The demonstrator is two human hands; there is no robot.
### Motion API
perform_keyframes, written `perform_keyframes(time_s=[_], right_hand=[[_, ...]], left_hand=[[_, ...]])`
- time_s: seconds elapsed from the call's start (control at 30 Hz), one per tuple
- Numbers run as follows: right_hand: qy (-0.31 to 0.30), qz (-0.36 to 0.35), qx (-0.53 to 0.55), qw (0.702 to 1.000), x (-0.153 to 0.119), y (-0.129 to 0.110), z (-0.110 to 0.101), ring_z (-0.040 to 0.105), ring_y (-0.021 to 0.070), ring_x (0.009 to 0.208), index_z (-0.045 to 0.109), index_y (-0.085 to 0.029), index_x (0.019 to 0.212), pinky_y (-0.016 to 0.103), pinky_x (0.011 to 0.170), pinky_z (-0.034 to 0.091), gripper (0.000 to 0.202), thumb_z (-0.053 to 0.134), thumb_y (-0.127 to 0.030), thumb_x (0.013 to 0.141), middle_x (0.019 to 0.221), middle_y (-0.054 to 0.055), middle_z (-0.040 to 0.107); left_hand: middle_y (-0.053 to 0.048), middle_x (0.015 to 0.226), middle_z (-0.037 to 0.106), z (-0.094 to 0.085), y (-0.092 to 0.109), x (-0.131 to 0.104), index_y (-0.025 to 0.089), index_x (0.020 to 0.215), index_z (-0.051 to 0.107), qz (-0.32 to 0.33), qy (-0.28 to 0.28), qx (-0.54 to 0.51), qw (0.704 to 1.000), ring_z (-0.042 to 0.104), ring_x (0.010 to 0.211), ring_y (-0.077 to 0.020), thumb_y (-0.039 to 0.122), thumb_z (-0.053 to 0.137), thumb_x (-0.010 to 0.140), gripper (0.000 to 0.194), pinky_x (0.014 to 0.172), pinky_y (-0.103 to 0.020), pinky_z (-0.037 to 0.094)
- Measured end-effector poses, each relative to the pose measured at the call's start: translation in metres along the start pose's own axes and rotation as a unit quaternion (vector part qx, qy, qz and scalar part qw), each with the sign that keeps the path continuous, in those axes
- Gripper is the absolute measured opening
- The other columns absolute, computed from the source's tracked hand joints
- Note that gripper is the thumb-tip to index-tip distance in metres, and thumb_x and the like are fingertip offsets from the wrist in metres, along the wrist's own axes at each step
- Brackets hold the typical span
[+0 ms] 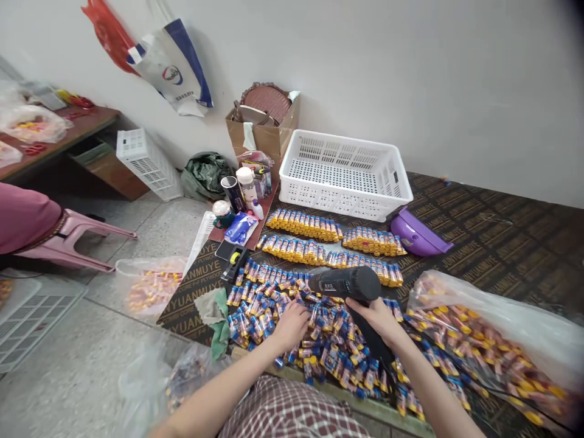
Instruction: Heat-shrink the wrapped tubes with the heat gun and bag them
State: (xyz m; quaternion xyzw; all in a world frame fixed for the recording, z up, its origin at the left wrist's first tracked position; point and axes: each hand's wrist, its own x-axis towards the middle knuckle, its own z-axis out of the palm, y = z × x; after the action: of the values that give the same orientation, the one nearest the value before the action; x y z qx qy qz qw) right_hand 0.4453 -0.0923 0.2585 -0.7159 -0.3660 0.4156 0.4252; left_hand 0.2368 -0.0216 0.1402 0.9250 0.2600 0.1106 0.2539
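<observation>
My right hand (379, 319) is closed around the handle of a black hair dryer (344, 283), its nozzle pointing left over a loose pile of small cylinders. These small cylinders (337, 353) have blue-and-yellow ends and printed wrappers. My left hand (292, 325) rests on the pile to the left of the dryer, fingers apart and slightly bent among the pieces. Behind the pile, similar cylinders stand in neat rows (296, 248), with more stacked rows (303, 225) farther back. Some pieces beneath my hands and the dryer are hidden.
A white plastic crate (347, 204) stands at the back, beside a purple bowl (420, 234). A plastic bag of cylinders (493, 340) lies right. Left are a tape dispenser (235, 261), a green cloth (220, 331) and cups. A person sits on a pink stool (82, 240).
</observation>
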Motion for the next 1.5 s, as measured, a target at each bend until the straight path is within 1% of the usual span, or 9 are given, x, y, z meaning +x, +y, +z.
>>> perform_keyframes(time_s=[0.27, 0.37, 0.57, 0.77, 0.9, 1.03, 1.2, 1.33, 1.5], right_hand=[[-0.052, 0.013, -0.005, 0.999, 0.02, -0.025, 0.024, 0.061, 0.023, 0.07, 0.064, -0.016, 0.092, 0.037, 0.066, 0.05, 0.04, 0.066, -0.046, 0.066, 0.084, 0.007, 0.067], [-0.071, 0.009, -0.007, 0.997, 0.028, -0.035, 0.041, 0.06, 0.0216, 0.066, 0.064, -0.016, 0.089, 0.035, 0.062, 0.05, 0.038, 0.066, -0.045, 0.065, 0.075, 0.006, 0.067], [-0.074, 0.022, -0.016, 0.997, 0.028, -0.046, 0.058, 0.057, 0.0184, 0.058, 0.063, -0.016, 0.081, 0.033, 0.057, 0.049, 0.035, 0.066, -0.047, 0.064, 0.068, 0.004, 0.064], [0.011, 0.045, -0.047, 0.998, 0.002, -0.037, 0.015, 0.059, 0.0217, 0.065, 0.065, -0.016, 0.081, 0.034, 0.062, 0.049, 0.036, 0.065, -0.049, 0.065, 0.063, 0.004, 0.064], [0.076, 0.077, -0.034, 0.994, -0.013, -0.025, -0.015, 0.06, 0.0225, 0.07, 0.063, -0.017, 0.086, 0.033, 0.063, 0.05, 0.039, 0.065, -0.05, 0.065, 0.075, 0.006, 0.066], [0.099, 0.087, -0.024, 0.991, -0.013, -0.017, -0.02, 0.061, 0.0244, 0.076, 0.063, -0.016, 0.091, 0.035, 0.068, 0.051, 0.043, 0.066, -0.05, 0.064, 0.078, 0.007, 0.067], [0.071, 0.057, -0.04, 0.995, 0.003, -0.018, -0.001, 0.062, 0.0252, 0.076, 0.065, -0.018, 0.088, 0.037, 0.068, 0.05, 0.039, 0.066, -0.049, 0.064, 0.077, 0.006, 0.068], [0.03, 0.052, -0.039, 0.997, 0.016, -0.021, 0.017, 0.062, 0.0261, 0.071, 0.067, -0.018, 0.084, 0.037, 0.064, 0.05, 0.037, 0.066, -0.048, 0.063, 0.065, 0.005, 0.067], [-0.022, 0.013, -0.035, 0.999, 0.029, -0.03, 0.045, 0.062, 0.0261, 0.076, 0.066, -0.018, 0.082, 0.037, 0.067, 0.05, 0.034, 0.066, -0.047, 0.064, 0.072, 0.006, 0.068]], left_hand=[[-0.007, 0.086, 0.063, -0.024, -0.055, -0.082, 0.019, 0.088, 0.062, -0.171, 0.134, -0.071, 0.974, 0.056, 0.085, -0.0187, 0.019, 0.04, 0.083, 0.022, 0.077, -0.034, 0.044], [-0.007, 0.085, 0.064, -0.031, -0.077, -0.093, 0.018, 0.087, 0.062, -0.229, 0.169, -0.075, 0.956, 0.057, 0.084, -0.0187, 0.022, 0.041, 0.084, 0.022, 0.077, -0.033, 0.045], [-0.007, 0.099, 0.062, -0.044, -0.116, -0.034, 0.019, 0.096, 0.061, -0.263, 0.157, -0.052, 0.95, 0.054, 0.097, -0.0195, 0.02, 0.041, 0.081, 0.025, 0.086, -0.033, 0.041], [-0.019, 0.128, 0.043, -0.029, -0.128, 0.035, 0.014, 0.124, 0.042, -0.423, 0.086, -0.002, 0.902, 0.034, 0.123, -0.0317, 0.041, 0.057, 0.072, 0.06, 0.096, -0.04, 0.031], [-0.021, 0.123, 0.045, -0.016, -0.128, 0.054, 0.015, 0.13, 0.032, -0.431, 0.06, -0.053, 0.899, 0.041, 0.118, -0.0345, 0.051, 0.062, 0.063, 0.082, 0.09, -0.04, 0.035], [-0.02, 0.12, 0.05, -0.009, -0.134, 0.063, 0.014, 0.126, 0.035, -0.447, 0.023, -0.11, 0.887, 0.048, 0.112, -0.0307, 0.051, 0.065, 0.059, 0.083, 0.087, -0.034, 0.038], [-0.019, 0.115, 0.058, -0.015, -0.145, 0.062, 0.012, 0.117, 0.047, -0.473, 0.003, -0.181, 0.863, 0.056, 0.103, -0.0288, 0.048, 0.072, 0.051, 0.079, 0.079, -0.029, 0.042], [-0.015, 0.107, 0.064, -0.03, -0.152, 0.049, 0.011, 0.112, 0.055, -0.434, 0.063, -0.243, 0.865, 0.06, 0.096, -0.0243, 0.039, 0.07, 0.059, 0.061, 0.079, -0.028, 0.044], [-0.013, 0.109, 0.063, -0.057, -0.158, 0.01, 0.011, 0.11, 0.057, -0.433, 0.166, -0.244, 0.851, 0.06, 0.097, -0.0184, 0.023, 0.053, 0.076, 0.037, 0.086, -0.029, 0.044]])
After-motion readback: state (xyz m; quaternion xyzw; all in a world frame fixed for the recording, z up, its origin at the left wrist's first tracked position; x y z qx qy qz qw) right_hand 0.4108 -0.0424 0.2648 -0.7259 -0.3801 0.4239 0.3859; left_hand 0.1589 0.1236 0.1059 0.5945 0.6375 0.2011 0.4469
